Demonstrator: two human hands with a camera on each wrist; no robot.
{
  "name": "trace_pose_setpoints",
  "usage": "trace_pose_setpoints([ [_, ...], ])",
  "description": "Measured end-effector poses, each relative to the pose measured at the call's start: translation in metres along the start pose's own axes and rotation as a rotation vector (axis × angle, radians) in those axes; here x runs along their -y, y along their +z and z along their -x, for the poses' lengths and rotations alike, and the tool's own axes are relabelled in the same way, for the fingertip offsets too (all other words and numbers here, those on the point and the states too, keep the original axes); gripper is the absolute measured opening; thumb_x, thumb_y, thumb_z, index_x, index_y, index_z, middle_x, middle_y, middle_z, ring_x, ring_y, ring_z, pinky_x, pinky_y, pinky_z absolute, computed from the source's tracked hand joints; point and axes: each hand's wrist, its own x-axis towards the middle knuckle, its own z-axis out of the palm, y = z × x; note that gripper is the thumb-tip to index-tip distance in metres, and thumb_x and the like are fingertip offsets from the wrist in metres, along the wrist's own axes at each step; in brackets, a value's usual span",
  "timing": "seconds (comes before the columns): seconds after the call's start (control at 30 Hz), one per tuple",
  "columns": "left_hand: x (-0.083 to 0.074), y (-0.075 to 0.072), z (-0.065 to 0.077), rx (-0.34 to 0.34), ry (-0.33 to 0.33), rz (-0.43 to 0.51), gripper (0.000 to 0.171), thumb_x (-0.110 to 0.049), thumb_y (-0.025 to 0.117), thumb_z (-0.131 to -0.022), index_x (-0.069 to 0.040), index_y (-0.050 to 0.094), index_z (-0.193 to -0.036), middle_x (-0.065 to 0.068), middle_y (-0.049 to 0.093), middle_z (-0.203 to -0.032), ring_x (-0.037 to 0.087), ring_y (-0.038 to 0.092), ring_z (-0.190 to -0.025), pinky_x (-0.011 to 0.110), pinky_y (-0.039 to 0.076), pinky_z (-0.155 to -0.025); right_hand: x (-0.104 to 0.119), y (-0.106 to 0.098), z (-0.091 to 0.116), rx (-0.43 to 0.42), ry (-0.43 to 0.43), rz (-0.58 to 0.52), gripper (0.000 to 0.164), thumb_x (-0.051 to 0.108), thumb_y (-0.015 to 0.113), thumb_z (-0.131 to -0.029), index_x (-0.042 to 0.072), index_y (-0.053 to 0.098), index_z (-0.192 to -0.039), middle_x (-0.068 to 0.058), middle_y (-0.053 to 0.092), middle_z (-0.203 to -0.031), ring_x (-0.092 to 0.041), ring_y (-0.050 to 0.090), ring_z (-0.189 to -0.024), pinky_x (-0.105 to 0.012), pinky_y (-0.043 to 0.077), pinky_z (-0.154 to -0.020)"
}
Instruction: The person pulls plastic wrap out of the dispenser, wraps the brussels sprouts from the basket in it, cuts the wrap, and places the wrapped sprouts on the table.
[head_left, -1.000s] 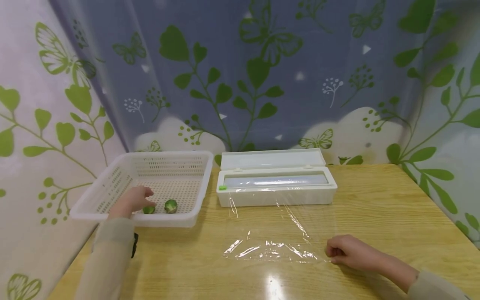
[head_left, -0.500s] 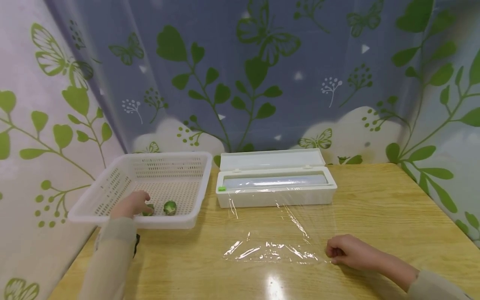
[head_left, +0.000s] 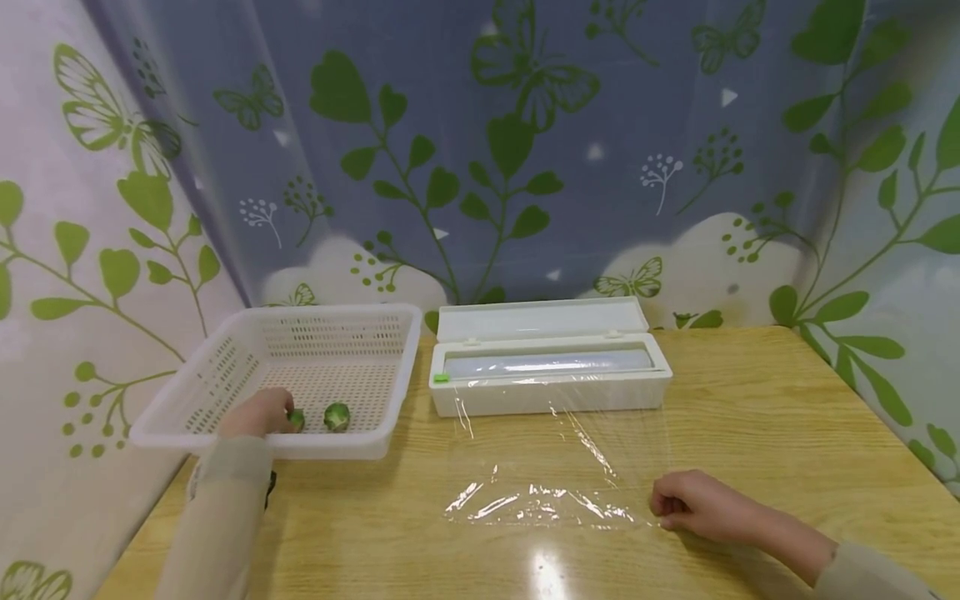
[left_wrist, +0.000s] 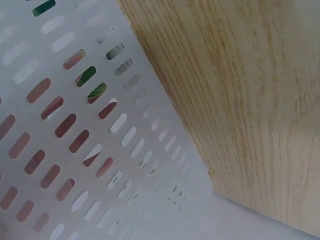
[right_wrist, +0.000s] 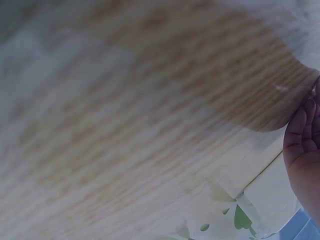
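Observation:
In the head view, my left hand (head_left: 258,412) reaches over the near rim of a white plastic basket (head_left: 390,435), its curled fingers gripping a green Brussels sprout (head_left: 298,421), partly hidden by them. Through the basket's slots, the left wrist view shows bits of the fingers and green of the sprout (left_wrist: 88,75). A second Brussels sprout (head_left: 337,417) lies on the basket floor just to the right. My right hand (head_left: 701,507) pinches the near right corner of a clear sheet of cling film (head_left: 555,475), drawn out from a white dispenser box (head_left: 551,396).
The dispenser's lid (head_left: 543,319) stands raised at the back, and a green slider (head_left: 441,378) sits at its left end. Beneath everything is a wood-grain table (head_left: 750,400). A patterned curtain (head_left: 450,150) hangs behind and along both sides.
My left hand has lowered onto the left Brussels sprout, and its fingers have curled in around it. The right hand keeps its place, holding the film's corner. The head view has shifted slightly.

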Motion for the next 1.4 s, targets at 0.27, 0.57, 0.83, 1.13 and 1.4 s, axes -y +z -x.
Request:
trace_pose_setpoints([
  [0.27,0.002,0.000,0.002,-0.022,0.020,-0.014,0.019,-0.009,0.069,-0.071,-0.004,0.057,-0.085,0.005,0.057,-0.078,0.021,0.051,-0.069,0.035,0.041,-0.057,0.002,-0.001,-0.001,0.014,0.027,-0.007,0.018,0.004,0.068,-0.074,0.013,0.052,-0.076,0.012,0.049,-0.072,0.002,0.044,-0.064,-0.018,0.040,-0.050],
  [0.57,0.006,-0.002,-0.002,-0.049,0.078,-0.029,0.021,-0.007,0.069,-0.072,-0.001,0.054,-0.086,0.007,0.056,-0.080,0.021,0.050,-0.069,0.035,0.041,-0.057,0.002,-0.001,-0.003,0.017,0.032,-0.003,0.018,0.005,0.068,-0.074,0.013,0.052,-0.076,0.012,0.049,-0.073,0.002,0.044,-0.064,-0.019,0.040,-0.050],
  [0.83,0.009,-0.002,-0.015,-0.224,0.243,0.019,0.026,-0.010,0.068,-0.075,0.006,0.053,-0.090,0.015,0.057,-0.081,0.026,0.053,-0.071,0.040,0.044,-0.062,0.001,0.002,-0.002,0.013,0.023,-0.001,0.018,0.004,0.068,-0.073,0.013,0.052,-0.076,0.013,0.049,-0.073,0.002,0.044,-0.064,-0.018,0.040,-0.050],
  [1.13,-0.037,-0.016,-0.011,-0.515,0.393,0.212,0.026,-0.011,0.065,-0.080,0.004,0.054,-0.097,0.020,0.058,-0.090,0.036,0.054,-0.088,0.048,0.042,-0.077,0.001,0.001,-0.001,0.013,0.028,0.011,0.019,0.004,0.069,-0.073,0.014,0.052,-0.076,0.014,0.048,-0.073,0.002,0.044,-0.064,-0.019,0.040,-0.050],
  [1.4,-0.081,-0.016,-0.007,-0.590,0.493,0.276,0.032,-0.010,0.067,-0.078,0.003,0.054,-0.104,0.020,0.056,-0.103,0.033,0.055,-0.092,0.043,0.047,-0.073,0.001,0.000,-0.001,0.004,0.009,0.018,0.020,0.003,0.069,-0.073,0.014,0.052,-0.076,0.013,0.049,-0.072,0.003,0.044,-0.064,-0.018,0.040,-0.050],
])
